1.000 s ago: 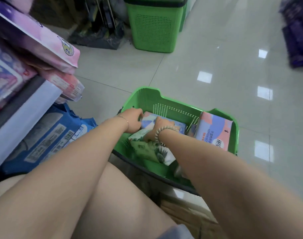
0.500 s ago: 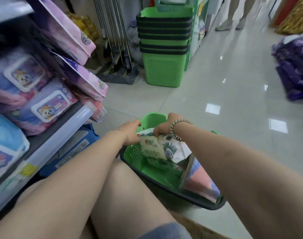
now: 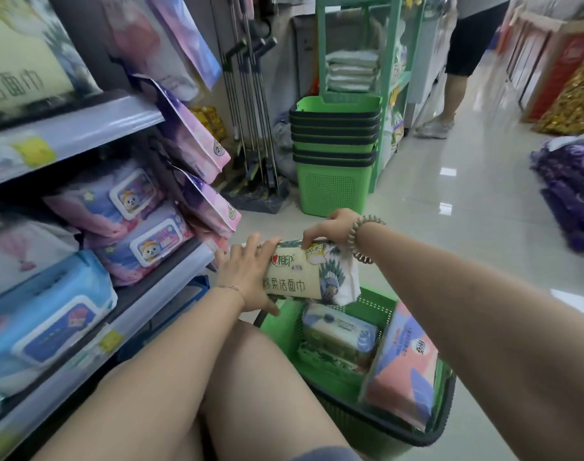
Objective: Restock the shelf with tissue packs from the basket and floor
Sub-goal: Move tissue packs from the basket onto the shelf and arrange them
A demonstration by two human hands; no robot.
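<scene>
Item 1, nearest: green basket [image 3: 377,304] on the floor beside your knee. It holds a pink-and-blue tissue pack [image 3: 403,371] standing on edge against the right wall and a blue-and-white pack [image 3: 338,331] lying flat on a green-printed one.

Item 2: cream facial tissue pack [image 3: 300,281] with leaf print, held clear above the basket's far end, just beside the shelf edge [image 3: 151,304]. Your left hand [image 3: 247,277] grips its left end, fingers spread over the top and thumb underneath. Your right hand [image 3: 330,227] pinches the top right corner. Handling, as judged: light, soft and squashy, with a slick film wrap. A corner pinch can slip or stretch the film, so carry it by the ends across the full thickness.

Item 3: shelf at left, stocked with wet-wipe packs [image 3: 144,241]. Hanging pouches [image 3: 210,207] crowd its right end.

Item 4, farthest: stack of green baskets [image 3: 333,151] on the tiled floor.
</scene>
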